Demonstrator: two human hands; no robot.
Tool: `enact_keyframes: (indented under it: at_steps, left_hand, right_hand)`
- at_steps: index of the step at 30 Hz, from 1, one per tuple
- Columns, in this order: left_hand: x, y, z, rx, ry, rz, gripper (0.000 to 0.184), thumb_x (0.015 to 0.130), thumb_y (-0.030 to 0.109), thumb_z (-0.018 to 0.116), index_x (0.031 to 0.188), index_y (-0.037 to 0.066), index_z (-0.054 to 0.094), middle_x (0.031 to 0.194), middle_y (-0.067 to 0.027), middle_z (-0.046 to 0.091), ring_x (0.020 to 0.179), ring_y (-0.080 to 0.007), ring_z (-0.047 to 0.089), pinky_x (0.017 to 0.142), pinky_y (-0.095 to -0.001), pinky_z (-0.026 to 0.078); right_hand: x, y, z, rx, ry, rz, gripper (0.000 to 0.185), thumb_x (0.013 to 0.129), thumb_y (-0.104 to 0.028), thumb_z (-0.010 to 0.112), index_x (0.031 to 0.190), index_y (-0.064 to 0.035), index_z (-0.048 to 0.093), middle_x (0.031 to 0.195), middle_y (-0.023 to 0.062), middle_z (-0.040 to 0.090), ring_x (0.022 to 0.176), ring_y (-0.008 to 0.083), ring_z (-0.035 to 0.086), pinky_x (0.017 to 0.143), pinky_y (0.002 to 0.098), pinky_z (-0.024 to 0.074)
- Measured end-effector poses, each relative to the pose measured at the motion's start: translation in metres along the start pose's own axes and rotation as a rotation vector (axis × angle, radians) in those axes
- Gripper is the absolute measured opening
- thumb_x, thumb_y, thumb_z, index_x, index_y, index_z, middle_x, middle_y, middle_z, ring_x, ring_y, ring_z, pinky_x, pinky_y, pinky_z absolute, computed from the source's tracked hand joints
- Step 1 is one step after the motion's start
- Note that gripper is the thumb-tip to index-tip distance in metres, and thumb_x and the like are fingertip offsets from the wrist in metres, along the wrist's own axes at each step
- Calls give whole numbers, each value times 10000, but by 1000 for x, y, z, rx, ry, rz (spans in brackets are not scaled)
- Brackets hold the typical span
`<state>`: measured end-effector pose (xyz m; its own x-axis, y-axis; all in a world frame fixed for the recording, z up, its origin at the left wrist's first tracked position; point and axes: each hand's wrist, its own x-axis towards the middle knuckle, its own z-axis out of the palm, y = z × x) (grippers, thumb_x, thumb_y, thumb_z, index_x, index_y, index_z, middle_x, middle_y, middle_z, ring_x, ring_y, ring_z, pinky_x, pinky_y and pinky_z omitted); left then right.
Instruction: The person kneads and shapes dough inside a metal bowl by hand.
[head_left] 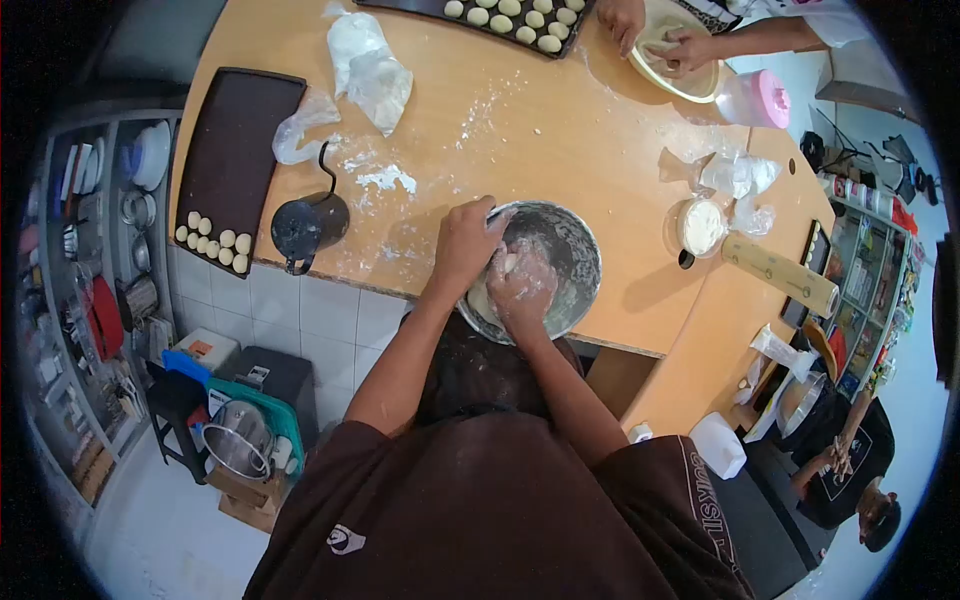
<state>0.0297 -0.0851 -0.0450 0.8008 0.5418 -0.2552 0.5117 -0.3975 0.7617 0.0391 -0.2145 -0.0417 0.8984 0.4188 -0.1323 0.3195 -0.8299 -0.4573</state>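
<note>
A metal bowl (pixel 578 262) stands at the front edge of the wooden table, its inside smeared with flour or dough. My left hand (pixel 468 243) grips the bowl's upper left rim with its fingers closed. Inside the bowl, my right hand (pixel 523 285), coated with flour, presses into pale dough (pixel 484 302). Its fingers are bent, and their tips are partly hidden in the dough. To the left of the bowl is a dark metal pitcher (pixel 308 225) with a hooked handle sticking up. Loose flour (pixel 387 179) lies between the pitcher and the bowl.
Small dough balls sit on a dark tray (pixel 240 130) at left and another (pixel 425 8) at the top. Flour bags (pixel 370 75) lie behind. Another person's hands work in a yellowish bowl (pixel 703 88). At right are a cup of flour (pixel 702 227) and a cylinder (pixel 780 273). Another person sits lower right.
</note>
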Motion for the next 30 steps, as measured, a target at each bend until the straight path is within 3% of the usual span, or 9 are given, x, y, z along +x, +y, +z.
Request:
enact_keyframes:
  at_steps: [8,11,16,18,21,27,28,30]
  left_hand:
    - [4,11,-2,76,-60,-28,303,897,286,706,873,-12,661,786,-259,655,786,-455,655,692,-490,510]
    - [6,13,-5,68,-84,-7,279,907,260,684,870,-13,641,825,-252,669,820,-459,653,718,-503,515]
    - [5,3,-8,-4,-70,157,228,943,239,632,928,12,654,848,-252,679,841,-461,661,720,-507,520]
    - [5,1,-8,72,-51,141,216,949,241,622,970,29,662,853,-253,683,843,-461,663,721,-512,521]
    - [1,3,-14,117,-47,116,218,951,255,618,1009,50,669,843,-261,683,837,-463,666,721,-525,523]
    - [-6,6,-25,182,4,104,237,953,280,620,1007,56,673,797,-278,670,807,-473,669,713,-551,528]
    - [-7,5,-25,195,10,110,241,954,282,618,1010,54,675,792,-280,669,803,-474,669,713,-553,529]
    - [-6,5,-25,193,12,76,248,954,285,618,1015,53,680,801,-279,673,812,-476,670,720,-549,533]
  right_hand:
    - [24,20,18,155,107,-95,172,809,-242,706,842,-76,672,763,145,679,691,362,663,646,480,505]
    - [30,23,22,143,68,-60,242,828,-332,668,838,-91,692,800,149,706,703,357,679,680,469,522]
    - [35,26,12,157,-63,-62,320,857,-429,660,846,-112,702,850,123,724,822,342,692,781,485,512]
    - [34,28,3,171,-159,-71,369,898,-488,627,867,-126,696,926,113,724,934,336,672,867,507,475]
    - [27,21,-23,210,-153,-87,405,921,-511,599,891,-116,684,976,125,702,972,342,651,891,505,449]
    - [13,32,-50,465,-143,-308,345,906,-401,682,895,-57,664,932,149,666,925,344,636,883,486,421]
    - [9,29,-56,458,-91,-319,306,899,-331,706,832,-35,660,869,138,666,845,334,633,877,472,416]
    - [5,25,-73,372,-65,-364,315,900,-316,705,769,-35,652,794,121,654,795,322,625,859,463,416]
